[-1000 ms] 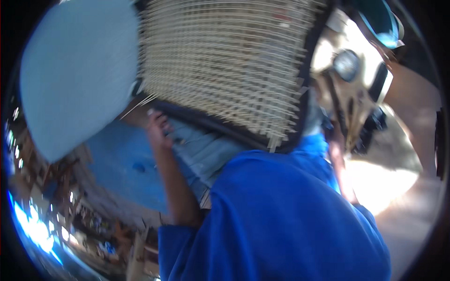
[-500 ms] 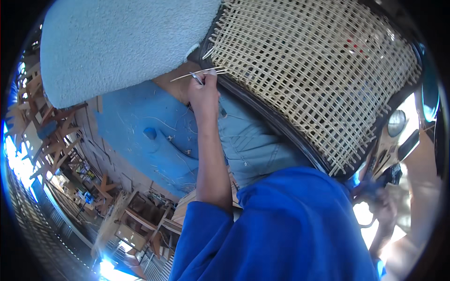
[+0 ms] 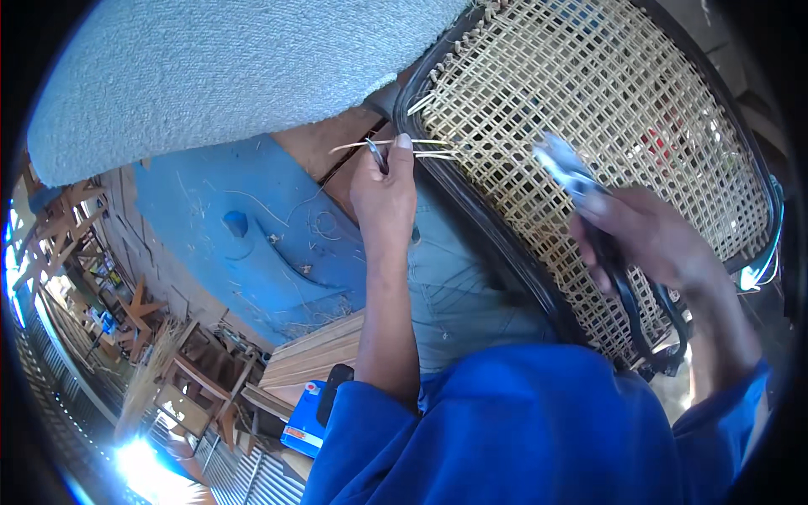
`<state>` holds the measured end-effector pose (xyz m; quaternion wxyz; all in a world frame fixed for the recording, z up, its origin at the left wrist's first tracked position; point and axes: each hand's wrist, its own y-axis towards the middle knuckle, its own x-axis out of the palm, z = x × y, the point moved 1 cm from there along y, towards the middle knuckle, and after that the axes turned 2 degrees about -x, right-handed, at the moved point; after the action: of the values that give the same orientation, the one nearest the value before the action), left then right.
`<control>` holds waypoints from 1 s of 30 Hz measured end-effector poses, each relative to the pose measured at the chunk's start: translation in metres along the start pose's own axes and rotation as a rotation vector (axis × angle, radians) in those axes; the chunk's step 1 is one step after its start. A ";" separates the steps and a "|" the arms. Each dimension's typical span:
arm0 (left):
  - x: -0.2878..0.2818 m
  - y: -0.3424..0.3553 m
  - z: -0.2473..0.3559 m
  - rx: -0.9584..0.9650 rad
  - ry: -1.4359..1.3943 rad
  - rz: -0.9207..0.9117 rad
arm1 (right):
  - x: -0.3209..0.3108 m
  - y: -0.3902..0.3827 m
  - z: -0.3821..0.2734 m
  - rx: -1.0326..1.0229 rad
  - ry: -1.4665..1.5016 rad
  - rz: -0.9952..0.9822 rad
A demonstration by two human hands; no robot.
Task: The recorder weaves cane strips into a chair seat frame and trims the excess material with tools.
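A woven cane panel [image 3: 539, 109] in a dark frame [image 3: 484, 210] tilts across my lap to the right. My left hand [image 3: 385, 194] is closed at its left edge, pinching the loose end of a cane strand [image 3: 347, 148] that runs from the weave. A slim tool with a shiny metal tip [image 3: 375, 152] also sits in this grip; its other end is mostly hidden. Above the panel, my right hand [image 3: 656, 236] is wrapped round pliers [image 3: 568, 168] with dark handles, their metal jaws pointing toward the left hand and blurred by motion.
A light blue textured cushion [image 3: 227, 93] fills the upper left. Below it lies blue cloth [image 3: 252, 252] strewn with cane scraps. A blue box [image 3: 305, 421] and wooden slats [image 3: 311, 353] are by my left elbow. Wooden furniture parts [image 3: 63, 227] stand farther left.
My right hand has come up from the lower right, bringing the pliers over the panel. The left hand keeps its hold at the edge. The whole view has shifted a little.
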<state>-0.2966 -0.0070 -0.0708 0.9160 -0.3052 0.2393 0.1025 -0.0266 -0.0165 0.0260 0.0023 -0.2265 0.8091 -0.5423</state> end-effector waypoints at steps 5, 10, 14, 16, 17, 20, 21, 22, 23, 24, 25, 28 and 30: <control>0.003 0.000 -0.001 -0.029 -0.239 -0.009 | 0.013 0.061 -0.035 0.065 -0.225 -0.176; 0.003 0.005 -0.003 -0.059 -0.298 -0.010 | 0.015 0.083 -0.052 0.186 -0.231 -0.179; 0.002 0.008 -0.007 -0.097 -0.351 -0.039 | 0.018 0.090 -0.062 0.231 -0.251 -0.217; 0.001 0.007 -0.009 -0.069 -0.372 -0.047 | 0.019 0.093 -0.065 0.274 -0.273 -0.233; 0.001 0.007 -0.009 -0.064 -0.378 -0.048 | 0.020 0.094 -0.066 0.275 -0.269 -0.251; 0.001 0.007 -0.009 -0.039 -0.387 -0.051 | 0.022 0.099 -0.071 0.295 -0.282 -0.266; 0.001 0.007 -0.009 -0.034 -0.389 -0.047 | 0.023 0.100 -0.073 0.298 -0.295 -0.263; 0.002 0.007 -0.008 -0.037 -0.389 -0.045 | 0.023 0.101 -0.074 0.301 -0.308 -0.260; 0.002 0.007 -0.008 -0.041 -0.391 -0.039 | 0.025 0.103 -0.076 0.303 -0.322 -0.255; 0.002 0.006 -0.007 -0.042 -0.400 -0.035 | 0.026 0.104 -0.077 0.284 -0.343 -0.261; 0.002 0.006 -0.007 -0.046 -0.410 -0.029 | 0.027 0.105 -0.077 0.265 -0.362 -0.265; 0.003 0.004 -0.006 -0.036 -0.439 -0.018 | 0.030 0.108 -0.076 0.235 -0.390 -0.256; 0.004 0.004 -0.006 -0.025 -0.438 -0.016 | 0.031 0.108 -0.074 0.232 -0.381 -0.249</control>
<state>-0.2969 -0.0075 -0.0786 0.9430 -0.2889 0.0310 0.1622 -0.1120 0.0707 -0.0307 0.1138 -0.4205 0.6925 -0.5750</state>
